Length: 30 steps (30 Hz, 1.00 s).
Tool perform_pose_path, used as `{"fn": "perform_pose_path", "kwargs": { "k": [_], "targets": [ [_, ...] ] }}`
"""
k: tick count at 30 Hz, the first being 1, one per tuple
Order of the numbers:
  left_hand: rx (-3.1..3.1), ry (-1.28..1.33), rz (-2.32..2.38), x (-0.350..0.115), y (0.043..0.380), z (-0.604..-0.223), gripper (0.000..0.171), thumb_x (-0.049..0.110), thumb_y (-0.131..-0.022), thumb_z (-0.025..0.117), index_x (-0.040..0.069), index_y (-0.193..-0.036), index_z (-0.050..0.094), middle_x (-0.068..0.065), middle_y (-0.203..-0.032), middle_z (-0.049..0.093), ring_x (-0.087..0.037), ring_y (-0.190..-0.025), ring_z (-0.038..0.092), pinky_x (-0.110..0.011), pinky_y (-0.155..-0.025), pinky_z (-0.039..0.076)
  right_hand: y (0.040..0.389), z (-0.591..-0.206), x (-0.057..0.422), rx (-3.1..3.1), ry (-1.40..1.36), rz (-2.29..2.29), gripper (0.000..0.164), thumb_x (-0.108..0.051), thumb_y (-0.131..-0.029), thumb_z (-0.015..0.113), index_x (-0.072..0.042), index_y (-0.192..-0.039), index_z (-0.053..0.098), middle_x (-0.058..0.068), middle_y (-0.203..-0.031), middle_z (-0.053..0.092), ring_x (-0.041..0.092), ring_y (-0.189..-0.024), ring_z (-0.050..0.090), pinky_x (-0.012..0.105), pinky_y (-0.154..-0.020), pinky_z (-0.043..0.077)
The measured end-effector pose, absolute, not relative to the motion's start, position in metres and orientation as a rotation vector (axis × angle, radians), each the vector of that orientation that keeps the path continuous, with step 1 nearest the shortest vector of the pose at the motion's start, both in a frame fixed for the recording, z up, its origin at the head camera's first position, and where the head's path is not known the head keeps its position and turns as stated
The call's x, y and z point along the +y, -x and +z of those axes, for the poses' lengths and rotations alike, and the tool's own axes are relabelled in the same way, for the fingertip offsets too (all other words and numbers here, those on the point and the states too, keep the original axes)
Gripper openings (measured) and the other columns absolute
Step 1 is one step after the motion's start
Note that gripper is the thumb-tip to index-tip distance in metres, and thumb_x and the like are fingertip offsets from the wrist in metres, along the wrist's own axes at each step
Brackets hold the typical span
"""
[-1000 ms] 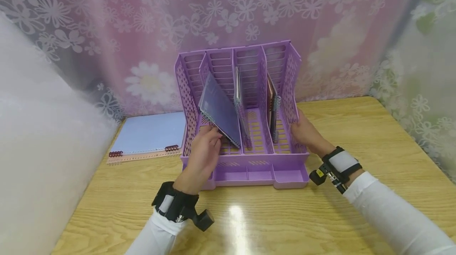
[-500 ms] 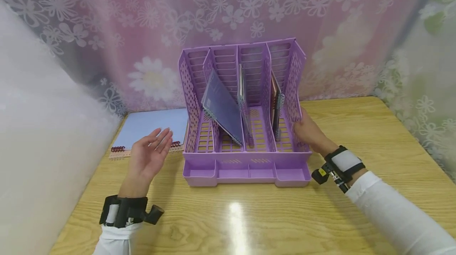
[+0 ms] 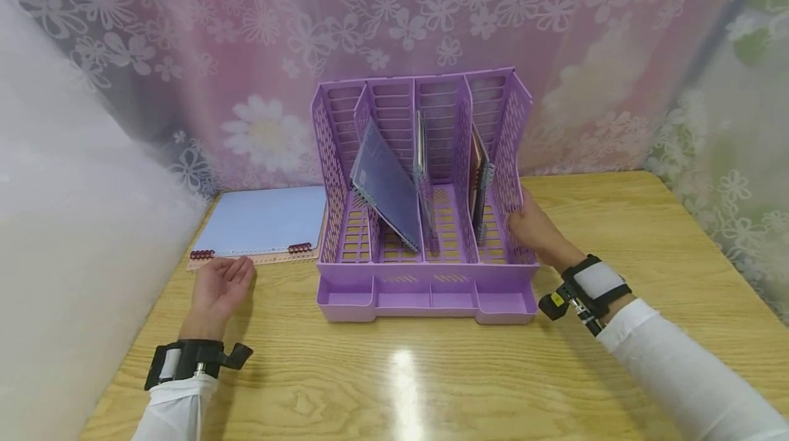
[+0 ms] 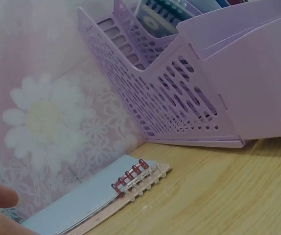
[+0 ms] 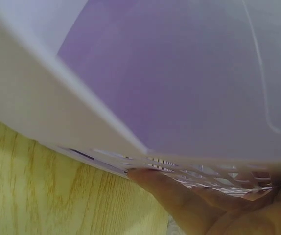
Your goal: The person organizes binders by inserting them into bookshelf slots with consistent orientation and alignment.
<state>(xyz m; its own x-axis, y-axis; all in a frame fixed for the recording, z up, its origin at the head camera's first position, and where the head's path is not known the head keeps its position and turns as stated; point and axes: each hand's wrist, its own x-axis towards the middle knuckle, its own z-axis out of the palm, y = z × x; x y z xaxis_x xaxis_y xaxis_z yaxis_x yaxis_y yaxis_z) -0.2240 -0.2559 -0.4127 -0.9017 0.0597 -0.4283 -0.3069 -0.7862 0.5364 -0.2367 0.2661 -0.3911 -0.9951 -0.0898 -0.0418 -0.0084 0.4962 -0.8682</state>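
A purple desk file rack point(image 3: 425, 272) stands on the wooden table, its slots divided by perforated walls. A dark blue spiral notebook point(image 3: 388, 184) leans across one slot. My right hand point(image 3: 537, 225) rests against the rack's right side wall; in the right wrist view its fingers point(image 5: 165, 188) lie along the outside of the perforated wall. To the left of the rack lies a light blue ring-bound notebook point(image 3: 265, 218) with red binding rings, over a pinkish one point(image 3: 283, 259). My left hand point(image 3: 222, 287), palm up and holding nothing, has its fingertips right at their near edge.
More thin notebooks stand upright in the rack, some in the middle point(image 3: 423, 174) and some on the right point(image 3: 477, 184). Small tray compartments point(image 3: 345, 299) run along the rack's front. A flowered curtain point(image 3: 394, 9) hangs behind the table.
My left hand has let go of the dark blue notebook in the rack and moved left and down to the flat notebooks, palm turned up. My right hand has stayed at the rack's side.
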Motion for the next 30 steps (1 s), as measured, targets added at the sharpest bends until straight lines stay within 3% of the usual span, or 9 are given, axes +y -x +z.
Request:
{"fn": "perform_pose_path", "kwargs": {
  "k": [20,30],
  "targets": [
    [0.525,0.554,2.853,-0.257,0.231,-0.418,0.076,0.015,-0.093,0.038,0.026,-0.141,-0.019,0.007,-0.151,-0.014,-0.011,-0.137,0.0,-0.025,-0.109,0.015,0.234,-0.389,0.267,2.67,0.122,-1.538,0.062,-0.005,-0.09,0.021,-0.007,-0.144,-0.009,0.03,-0.145,0.017,0.044,-0.129,0.021,0.063,-0.101,0.021],
    [0.444,0.591,2.858,-0.258,0.239,-0.419,0.07,0.02,-0.093,0.039,0.029,-0.143,-0.01,0.01,-0.15,-0.006,-0.01,-0.136,0.004,-0.026,-0.109,0.014,0.233,-0.388,0.265,2.633,0.112,-1.565,0.062,-0.003,-0.089,0.022,-0.006,-0.144,-0.008,0.031,-0.144,0.018,0.044,-0.127,0.025,0.062,-0.1,0.025]
  ]
}}
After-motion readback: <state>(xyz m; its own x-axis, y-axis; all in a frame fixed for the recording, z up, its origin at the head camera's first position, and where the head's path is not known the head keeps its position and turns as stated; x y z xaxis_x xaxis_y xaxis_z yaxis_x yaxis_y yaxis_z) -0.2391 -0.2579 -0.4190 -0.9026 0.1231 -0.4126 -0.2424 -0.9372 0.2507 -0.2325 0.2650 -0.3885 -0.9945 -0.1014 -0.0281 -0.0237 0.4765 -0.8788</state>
